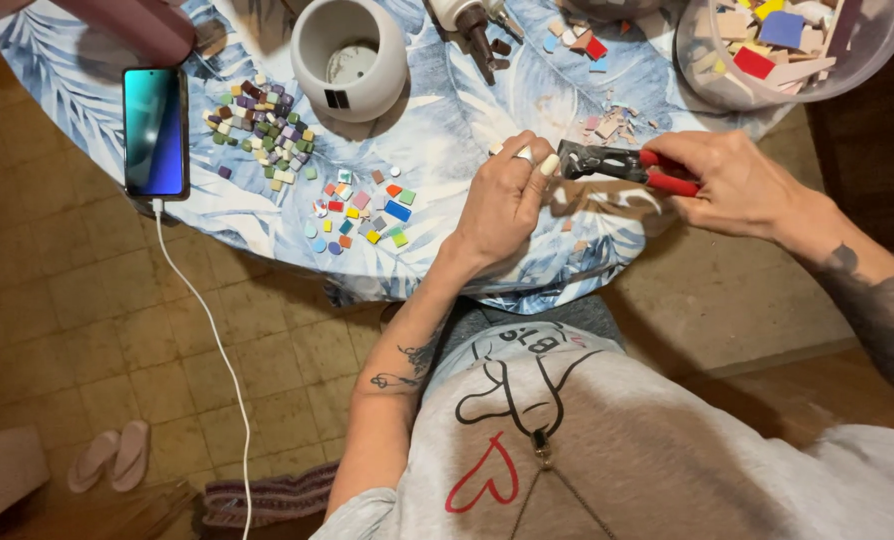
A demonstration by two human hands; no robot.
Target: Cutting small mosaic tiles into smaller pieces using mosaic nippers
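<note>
Progress, head view: cutting appears under way. The right hand (732, 180) is closed around the red-handled black tile nippers (622, 165), whose jaws meet the fingertips of the left hand (502, 200); that hand pinches a small piece, largely hidden, above the blue leaf-patterned round table (437, 130). Done: sorted small coloured mosaic tiles (267, 130) and pale offcuts (612, 125). Left: uncut tile pieces fill the clear plastic tub (702, 70); the white round ceramic pot (352, 55) looks bare.
</note>
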